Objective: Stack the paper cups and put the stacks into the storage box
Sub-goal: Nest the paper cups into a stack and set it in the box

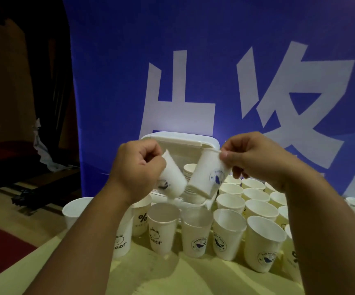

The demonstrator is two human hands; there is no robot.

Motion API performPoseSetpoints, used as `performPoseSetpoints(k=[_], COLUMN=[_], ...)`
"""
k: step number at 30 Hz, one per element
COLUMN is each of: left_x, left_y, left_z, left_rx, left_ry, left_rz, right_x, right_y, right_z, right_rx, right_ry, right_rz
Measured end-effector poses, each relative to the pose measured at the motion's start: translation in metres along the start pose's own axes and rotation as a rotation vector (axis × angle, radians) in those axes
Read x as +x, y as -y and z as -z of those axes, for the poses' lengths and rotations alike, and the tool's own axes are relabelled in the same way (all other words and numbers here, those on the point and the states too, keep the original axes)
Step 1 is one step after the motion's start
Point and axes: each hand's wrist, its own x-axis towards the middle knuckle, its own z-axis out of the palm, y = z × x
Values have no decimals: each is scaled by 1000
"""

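Left hand (138, 167) covers the rim and mouth of the left-hand cup (173, 178). The print low on its wall is motion-blurred and I can't read it.

Right-hand cup (204, 173), pinched by my right hand (255, 158): the lettering round the blue mark is too fine to read.

Both cups hide most of the storage box (180, 141). Of the stack inside (190, 168) only a few rims show.

Right forearm covers part of the table cups (257, 207).

Banner (214, 60): characters cut off at the right edge.

Dark shapes at far left (29, 188) are indistinct.
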Motion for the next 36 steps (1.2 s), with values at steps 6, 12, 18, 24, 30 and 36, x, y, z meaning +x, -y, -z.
performPoseSetpoints(k=[6, 12, 18, 24, 30, 36], left_x=[-9, -10, -10, 2, -1, -3], left_y=[11, 19, 20, 11, 11, 4], left_z=[-38, -67, -89, -85, -81, -77], left_rx=[308, 334, 360, 349, 338, 315], left_ry=[-193, -223, -178, -214, -135, -83], left_rz=[-176, -233, -237, -243, -113, -76], right_x=[20, 26, 25, 27, 29, 29], right_y=[-12, -16, -16, -18, -23, -25], right_z=[-16, -22, -28, -29, -26, -21], right_rx=[-33, -52, -6, 35, -1, -149], right_ry=[-460, -646, -711, -751, -742, -449], right_rz=[39, 23, 68, 91, 90, 56])
